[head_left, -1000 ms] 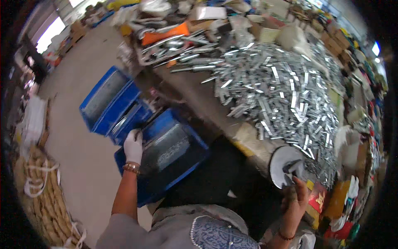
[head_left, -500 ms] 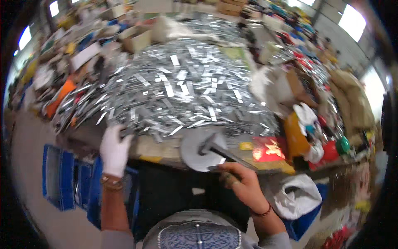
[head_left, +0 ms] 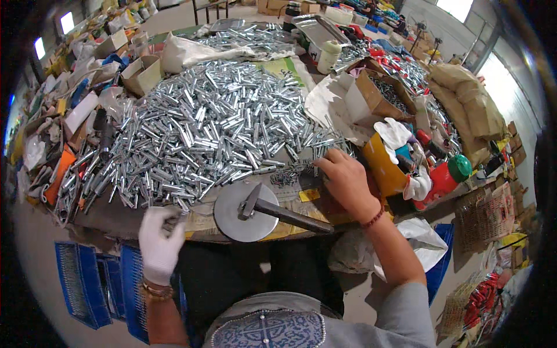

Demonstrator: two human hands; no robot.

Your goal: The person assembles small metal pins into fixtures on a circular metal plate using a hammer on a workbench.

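My left hand [head_left: 159, 243], in a white glove, is at the table's front edge, its fingers curled around a short metal tube [head_left: 184, 213] that is partly hidden. Just beyond it begins a broad heap of shiny metal tubes [head_left: 203, 124]. My bare right hand [head_left: 350, 184] reaches over a small pile of thin metal pins [head_left: 288, 176], thumb and fingers drawn together at its right side. What lies between those fingertips is too small to make out. Between my hands, a hammer [head_left: 278, 213] rests on a round grey metal disc [head_left: 229, 223], its handle pointing right.
An open cardboard box [head_left: 377, 98] stands at the right, near a yellow container [head_left: 384, 165] and a red bottle with a green cap [head_left: 444, 180]. Blue crates [head_left: 78, 284] are on the floor at left. A white sack [head_left: 418, 243] lies below the table's right side.
My right hand has moved from beside the hammer handle up and away to the pins. My left hand stays near the front of the heap. The head view has shifted and become sharper.
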